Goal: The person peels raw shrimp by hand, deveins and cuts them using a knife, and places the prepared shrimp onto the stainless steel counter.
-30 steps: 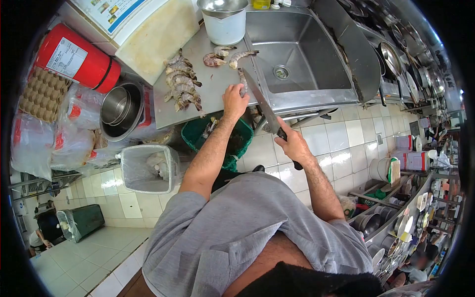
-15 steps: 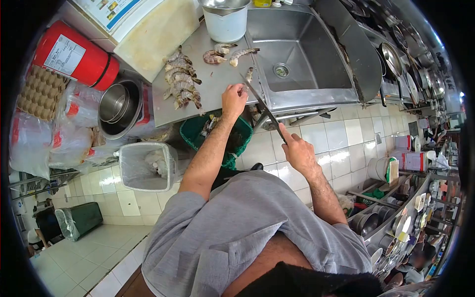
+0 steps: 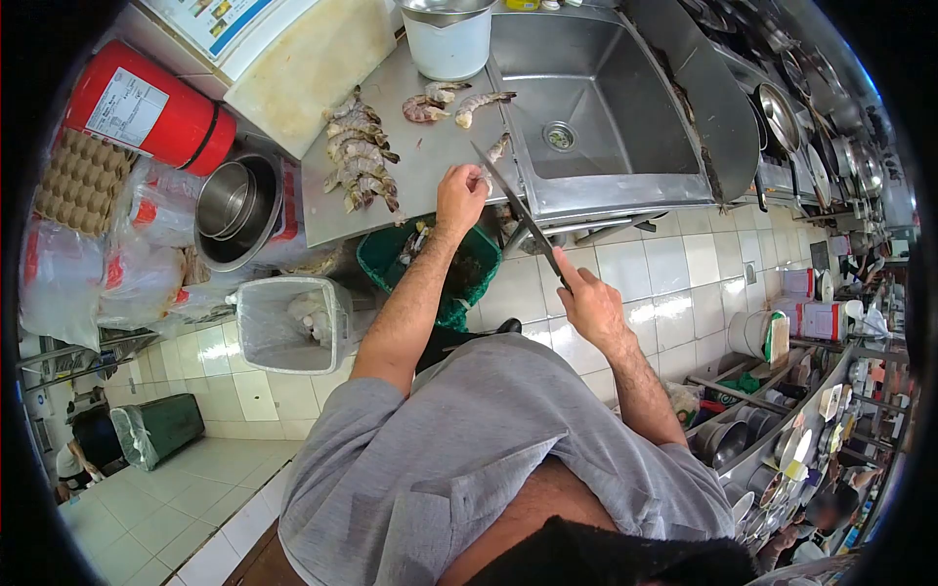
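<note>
Open counter (image 3: 425,156) is extending between the shrimp row (image 3: 359,154) and the left hand (image 3: 462,198). The knife (image 3: 517,202) is slanting across the route from that hand to the sink (image 3: 625,117). Beyond, three loose shrimp (image 3: 423,109) and the white bucket (image 3: 447,49) are obstructing the counter's far end.

The knife (image 3: 526,217) is slanting across the near edge of the table (image 3: 420,171), its long, straight blade pointing away and leftward, its dark handle resting in the right hand (image 3: 592,305). The shrimp (image 3: 499,146), small and pale, is reaching out from the left hand's (image 3: 462,197) fingertips toward the sink (image 3: 606,174). The blade is partly covering it; whether they are touching is staying unclear.
</note>
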### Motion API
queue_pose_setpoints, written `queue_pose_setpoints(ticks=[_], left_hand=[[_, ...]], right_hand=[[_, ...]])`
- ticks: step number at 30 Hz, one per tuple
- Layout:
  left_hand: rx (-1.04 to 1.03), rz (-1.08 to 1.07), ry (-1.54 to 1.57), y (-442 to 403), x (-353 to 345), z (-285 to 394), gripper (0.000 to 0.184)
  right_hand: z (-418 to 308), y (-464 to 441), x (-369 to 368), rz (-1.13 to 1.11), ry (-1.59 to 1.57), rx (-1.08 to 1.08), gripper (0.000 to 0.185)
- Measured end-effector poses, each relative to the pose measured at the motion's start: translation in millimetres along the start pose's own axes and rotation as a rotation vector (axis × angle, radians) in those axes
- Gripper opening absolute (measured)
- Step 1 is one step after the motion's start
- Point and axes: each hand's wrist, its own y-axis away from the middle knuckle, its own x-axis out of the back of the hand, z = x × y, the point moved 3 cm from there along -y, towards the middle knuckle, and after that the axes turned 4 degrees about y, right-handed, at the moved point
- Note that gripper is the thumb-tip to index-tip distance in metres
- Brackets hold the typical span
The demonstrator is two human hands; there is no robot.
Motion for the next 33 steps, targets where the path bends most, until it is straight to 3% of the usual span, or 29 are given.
queue_pose_setpoints(ticks=[6, 16, 19, 21, 22, 26, 30, 33], left_hand=[[0.018, -0.021, 0.006, 0.5, 0.5, 5.3, 0.014], [0.067, -0.074, -0.027, -9.5, -3.9, 0.2, 0.020], [-0.062, 0.028, -0.146, -17.5, -12.7, 9.7, 0.026], [-0.272, -0.048, -0.395, -27.8, -23.0, 15.1, 0.030], [-0.263, -0.086, -0.419, -34.5, -27.8, 13.6, 0.028], [-0.371, -0.078, -0.415, -67.7, -10.0, 21.2, 0.022], [-0.368, 0.197, -0.271, -128.6, 47.9, 24.4, 0.019], [-0.153, -0.141, -0.597, -135.9, 108.4, -1.4, 0.026]], right_hand=[[1.1, 17.7, -5.0, -0.068, 0.039, -0.021, 0.069], [1.9, -15.3, -16.1, 0.037, -0.100, 0.011, 0.066], [3.4, -6.0, -7.5, 0.082, -0.178, -0.011, 0.067], [7.4, -1.0, -3.3, 0.105, -0.296, -0.066, 0.066], [8.9, 1.7, -2.1, 0.138, -0.323, -0.070, 0.065], [21.6, 12.7, -2.9, 0.154, -0.373, -0.143, 0.067], [39.7, 20.8, -14.4, 0.284, -0.405, -0.081, 0.067], [44.5, 23.7, -15.1, 0.246, -0.422, -0.121, 0.068]])
